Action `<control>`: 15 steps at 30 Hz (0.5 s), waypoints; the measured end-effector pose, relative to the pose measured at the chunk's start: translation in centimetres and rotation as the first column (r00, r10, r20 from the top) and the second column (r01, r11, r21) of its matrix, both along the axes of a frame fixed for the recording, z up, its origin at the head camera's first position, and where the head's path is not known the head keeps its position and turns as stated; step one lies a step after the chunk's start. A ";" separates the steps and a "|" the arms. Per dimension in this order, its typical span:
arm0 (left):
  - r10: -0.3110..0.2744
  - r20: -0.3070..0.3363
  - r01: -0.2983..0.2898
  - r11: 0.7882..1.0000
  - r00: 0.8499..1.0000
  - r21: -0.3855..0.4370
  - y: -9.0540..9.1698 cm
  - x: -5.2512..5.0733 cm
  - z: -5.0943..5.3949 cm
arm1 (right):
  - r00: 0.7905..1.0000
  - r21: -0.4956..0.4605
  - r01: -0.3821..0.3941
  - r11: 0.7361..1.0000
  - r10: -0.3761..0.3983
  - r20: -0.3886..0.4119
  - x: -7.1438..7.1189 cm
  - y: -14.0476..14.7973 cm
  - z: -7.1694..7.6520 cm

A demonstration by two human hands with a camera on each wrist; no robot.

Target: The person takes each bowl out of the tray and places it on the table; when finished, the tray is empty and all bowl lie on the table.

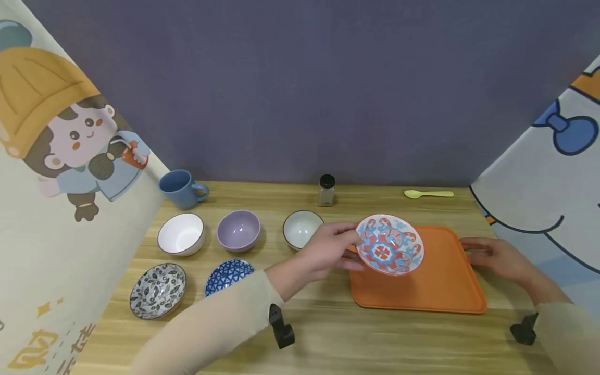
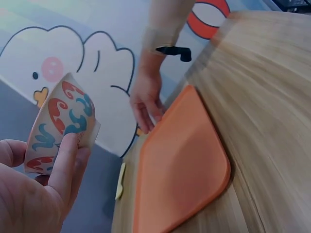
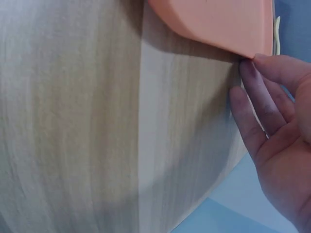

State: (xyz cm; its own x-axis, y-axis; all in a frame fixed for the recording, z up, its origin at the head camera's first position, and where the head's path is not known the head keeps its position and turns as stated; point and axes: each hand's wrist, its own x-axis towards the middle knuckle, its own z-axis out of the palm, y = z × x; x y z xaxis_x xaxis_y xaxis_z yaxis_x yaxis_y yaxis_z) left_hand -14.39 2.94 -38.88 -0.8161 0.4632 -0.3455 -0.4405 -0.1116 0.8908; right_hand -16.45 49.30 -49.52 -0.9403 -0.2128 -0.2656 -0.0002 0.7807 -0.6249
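Note:
My left hand (image 1: 330, 247) grips a red, white and blue patterned bowl (image 1: 390, 245) by its left side. The bowl is tilted, its patterned inside showing in the head view, and it is raised above the orange tray (image 1: 422, 294). In the left wrist view, the fingers of my left hand (image 2: 51, 189) lie along the outside of the bowl (image 2: 60, 124). Beside the tray's right edge is my right hand (image 1: 501, 259), its fingers loosely extended. The right wrist view shows the thumb of that hand (image 3: 282, 107) at the rim of the tray (image 3: 218, 22).
Left of the tray stand a white bowl (image 1: 180, 234), a purple bowl (image 1: 238, 230), a dark-rimmed bowl (image 1: 302, 228), a leaf-patterned bowl (image 1: 158, 290) and a partly covered blue-patterned dish (image 1: 227, 273). Along the back are a blue mug (image 1: 180, 190), a black-capped jar (image 1: 326, 191) and a yellow spoon (image 1: 428, 194).

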 end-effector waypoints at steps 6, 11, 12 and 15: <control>0.034 0.007 -0.034 0.999 0.999 -0.010 -2.9 0.6 -0.3 | 1.000 -0.029 -0.002 1.000 0.002 -0.020 0.4 0.0 -0.1; 0.080 0.008 -0.080 0.996 0.997 -0.037 -4.6 1.5 -0.7 | 1.000 -0.060 0.016 0.998 -0.017 -0.001 0.7 0.1 -0.3; 0.087 0.008 -0.086 0.996 0.996 -0.039 -5.0 1.7 -0.9 | 1.000 -0.068 0.023 0.997 -0.023 0.005 0.8 0.2 -0.4; 0.111 0.008 -0.111 0.993 0.994 -0.036 -5.8 2.4 -1.5 | 0.999 -0.108 0.045 0.993 -0.043 0.022 1.0 0.6 -1.0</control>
State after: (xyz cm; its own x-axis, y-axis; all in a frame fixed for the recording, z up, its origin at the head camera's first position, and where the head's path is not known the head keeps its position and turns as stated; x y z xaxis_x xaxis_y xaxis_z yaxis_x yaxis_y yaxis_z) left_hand -12.01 -2.83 -40.34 -0.8585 0.3570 -0.3682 -0.4356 -0.1286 0.8909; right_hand -15.46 49.87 -50.48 -0.9443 -0.1995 -0.2619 0.0461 0.7075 -0.7052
